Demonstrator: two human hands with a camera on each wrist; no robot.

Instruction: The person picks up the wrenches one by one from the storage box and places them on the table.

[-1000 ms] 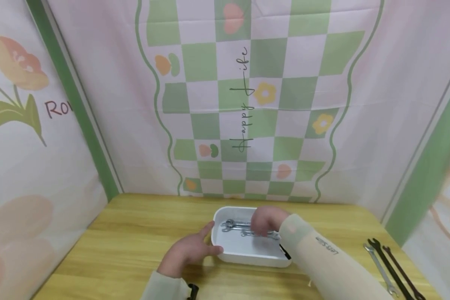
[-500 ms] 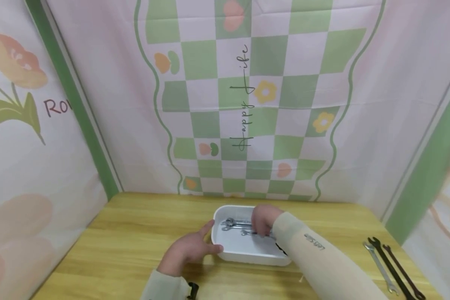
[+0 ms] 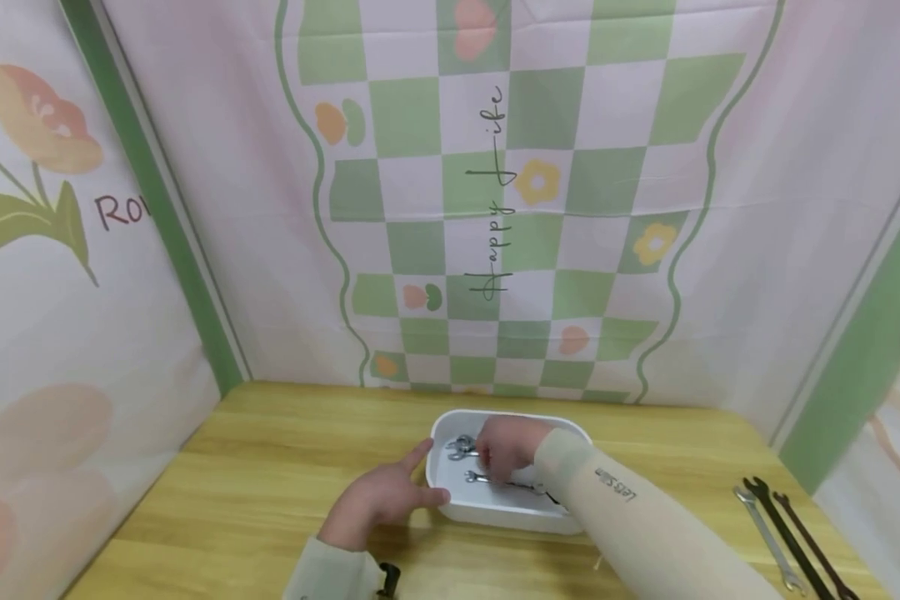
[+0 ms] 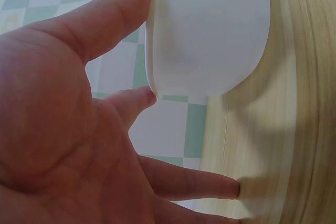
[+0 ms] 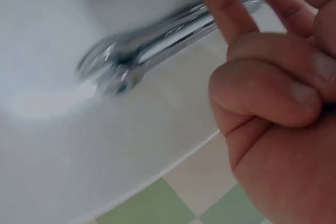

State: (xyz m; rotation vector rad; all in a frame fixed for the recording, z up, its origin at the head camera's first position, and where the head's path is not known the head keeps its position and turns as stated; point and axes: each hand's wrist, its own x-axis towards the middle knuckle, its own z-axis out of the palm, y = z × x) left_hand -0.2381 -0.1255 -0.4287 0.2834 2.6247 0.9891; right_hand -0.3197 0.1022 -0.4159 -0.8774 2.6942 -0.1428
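In the head view a white tray (image 3: 510, 518) stands on the wooden table and holds several silver wrenches. My left hand (image 3: 386, 493) touches the tray's left end with thumb and index finger, both fairly straight. The left wrist view has the other fingers reaching down to the tabletop. Inside the tray my right hand (image 3: 506, 446) pinches a small silver wrench (image 3: 476, 477), though the fingertips are hidden. Beside it, toward the back, lies a group of silver wrenches (image 3: 461, 447); in the right wrist view two wrenches (image 5: 157, 43) lie together near the curled fingers.
At the table's right side, a silver wrench (image 3: 768, 537), a black wrench (image 3: 787, 533) and a dark brown wrench (image 3: 813, 542) lie side by side. A checkered curtain (image 3: 540, 242) hangs behind the table (image 3: 270, 467), with more printed cloth on both sides.
My right hand has shifted left within the tray, and the small wrench has moved left and slightly toward me with it. The left hand has stayed at the tray's end.
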